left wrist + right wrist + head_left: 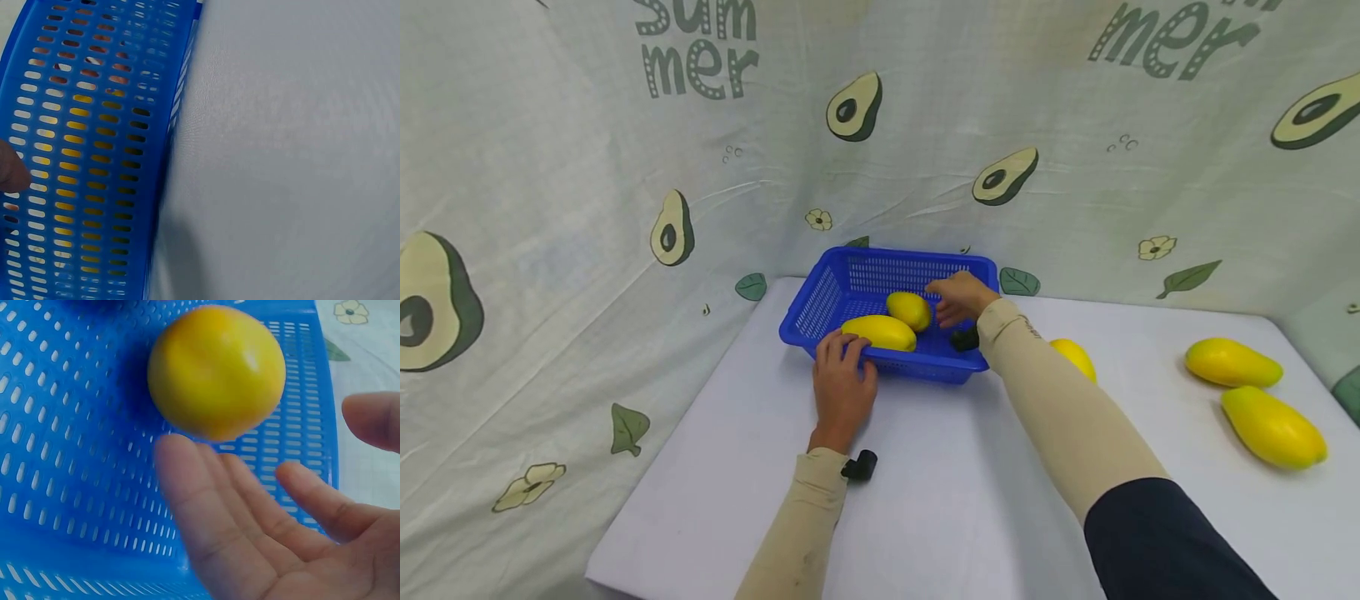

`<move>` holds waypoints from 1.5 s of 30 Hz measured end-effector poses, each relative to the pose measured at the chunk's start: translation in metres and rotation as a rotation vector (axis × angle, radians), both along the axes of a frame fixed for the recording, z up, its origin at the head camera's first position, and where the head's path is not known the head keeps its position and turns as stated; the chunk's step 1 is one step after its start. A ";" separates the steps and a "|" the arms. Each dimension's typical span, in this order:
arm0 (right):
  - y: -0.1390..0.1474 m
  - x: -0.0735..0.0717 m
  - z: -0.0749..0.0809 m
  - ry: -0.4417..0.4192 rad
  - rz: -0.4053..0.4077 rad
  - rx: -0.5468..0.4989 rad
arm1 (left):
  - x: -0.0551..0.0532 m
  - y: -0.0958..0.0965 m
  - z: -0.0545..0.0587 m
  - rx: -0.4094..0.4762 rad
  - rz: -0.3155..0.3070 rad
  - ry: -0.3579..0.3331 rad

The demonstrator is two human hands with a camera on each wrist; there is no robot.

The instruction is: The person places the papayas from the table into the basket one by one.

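A blue plastic basket (925, 367) with slotted walls stands at the back of the table. My left hand (844, 385) grips its near rim, fingers over the top; in the left wrist view the thumb (11, 169) lies against the outer wall. Just inside that rim is a long yellow mango-like fruit (880, 332). A second yellow mango-like fruit (909, 311) lies behind it. My right hand (961, 297) is over the basket's right part, fingers extended and holding nothing. In the right wrist view its fingertips are close to a yellow fruit (215, 372); whether they touch, I cannot tell.
Right of the basket, another yellow fruit (1075, 358) is partly hidden by the right sleeve. Two more yellow fruits, one farther back (1232, 362) and one nearer (1273, 427), lie on the white table (925, 500). Behind hangs an avocado-print cloth (925, 208).
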State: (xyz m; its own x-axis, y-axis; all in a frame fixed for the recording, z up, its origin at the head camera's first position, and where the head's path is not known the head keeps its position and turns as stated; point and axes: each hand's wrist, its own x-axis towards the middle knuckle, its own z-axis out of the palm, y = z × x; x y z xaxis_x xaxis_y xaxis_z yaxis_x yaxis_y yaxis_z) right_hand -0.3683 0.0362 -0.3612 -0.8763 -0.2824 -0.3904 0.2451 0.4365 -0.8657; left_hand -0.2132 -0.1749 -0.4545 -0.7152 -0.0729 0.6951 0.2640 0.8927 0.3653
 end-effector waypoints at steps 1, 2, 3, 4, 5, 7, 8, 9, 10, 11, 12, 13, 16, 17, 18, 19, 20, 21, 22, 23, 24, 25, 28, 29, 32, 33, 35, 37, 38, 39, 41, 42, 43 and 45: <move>0.000 0.000 0.000 -0.004 0.010 0.008 | -0.001 0.000 0.000 0.000 -0.001 0.002; -0.001 0.000 0.000 -0.007 0.018 0.017 | -0.001 -0.001 -0.001 0.001 -0.001 0.002; -0.001 0.000 0.000 -0.008 0.024 0.024 | -0.001 -0.001 -0.001 0.001 -0.001 0.003; -0.002 0.000 -0.001 -0.010 0.024 0.026 | -0.002 -0.001 -0.001 0.000 -0.001 0.001; -0.003 0.000 -0.002 -0.011 0.021 0.027 | -0.002 -0.001 -0.002 -0.002 0.001 -0.001; -0.004 0.000 -0.003 -0.011 0.014 0.022 | -0.002 -0.001 -0.002 -0.004 0.004 -0.002; -0.004 0.000 -0.005 -0.010 0.010 0.018 | -0.002 -0.001 -0.003 -0.003 0.005 -0.003; -0.004 0.001 -0.005 -0.009 0.005 0.014 | -0.003 -0.001 -0.003 -0.004 0.005 -0.003; -0.004 0.001 -0.006 -0.009 0.003 0.010 | -0.002 -0.001 -0.003 -0.003 0.004 -0.003; -0.004 0.001 -0.006 -0.009 0.004 0.007 | -0.002 -0.001 -0.003 -0.003 0.003 -0.003; -0.004 0.002 -0.006 -0.007 0.002 0.002 | -0.002 -0.001 -0.002 -0.002 0.001 -0.003; -0.004 0.002 -0.006 -0.002 0.001 0.003 | -0.002 -0.002 -0.002 -0.001 0.000 -0.003; -0.001 0.003 -0.001 0.022 -0.007 0.003 | -0.002 -0.002 0.000 -0.003 -0.002 0.000; 0.001 0.003 0.001 0.032 -0.010 0.001 | -0.002 -0.001 0.001 -0.003 -0.005 0.003; 0.003 0.004 0.003 0.042 -0.016 -0.001 | -0.002 -0.001 0.001 -0.002 -0.008 0.009; 0.005 0.004 0.006 0.053 -0.022 -0.002 | -0.002 -0.001 0.002 0.000 -0.011 0.014; 0.008 0.004 0.008 0.062 -0.030 -0.013 | -0.002 0.000 0.002 0.001 -0.014 0.015; 0.010 0.004 0.011 0.072 -0.033 -0.023 | -0.002 0.000 0.003 0.003 -0.016 0.018; 0.013 0.005 0.014 0.080 -0.038 -0.040 | -0.002 0.000 0.003 0.004 -0.018 0.019; 0.016 0.006 0.017 0.087 -0.043 -0.057 | -0.002 0.000 0.004 0.004 -0.019 0.019; 0.019 0.008 0.020 0.093 -0.047 -0.077 | -0.002 0.000 0.004 0.003 -0.019 0.019; 0.023 0.010 0.022 0.102 -0.045 -0.093 | -0.002 0.000 0.003 0.002 -0.020 0.019; 0.035 0.020 0.028 0.134 -0.020 -0.117 | -0.002 0.000 0.002 0.000 -0.021 0.021; 0.039 0.023 0.029 0.144 -0.013 -0.118 | -0.001 0.000 0.001 -0.001 -0.021 0.022; 0.053 0.032 0.031 0.168 0.000 -0.122 | 0.000 0.001 0.002 0.001 -0.019 0.028; 0.057 0.034 0.031 0.171 0.001 -0.128 | 0.000 0.000 0.002 0.002 -0.018 0.028; 0.066 0.037 0.030 0.175 -0.002 -0.135 | 0.001 0.000 0.002 0.003 -0.018 0.030; 0.075 0.040 0.028 0.182 -0.010 -0.141 | 0.001 0.000 0.001 0.006 -0.022 0.030; 0.079 0.041 0.027 0.185 -0.015 -0.139 | 0.001 -0.001 0.001 0.008 -0.024 0.027; 0.083 0.042 0.026 0.189 -0.016 -0.138 | 0.001 -0.001 0.001 0.008 -0.026 0.025; 0.091 0.044 0.026 0.197 -0.024 -0.128 | 0.001 0.000 0.001 0.009 -0.027 0.022; 0.095 0.046 0.026 0.201 -0.030 -0.121 | 0.001 0.000 0.001 0.009 -0.027 0.020; 0.099 0.047 0.026 0.206 -0.032 -0.110 | 0.001 0.001 0.001 0.009 -0.028 0.018; 0.108 0.050 0.026 0.220 -0.038 -0.087 | 0.000 0.003 0.001 0.011 -0.030 0.014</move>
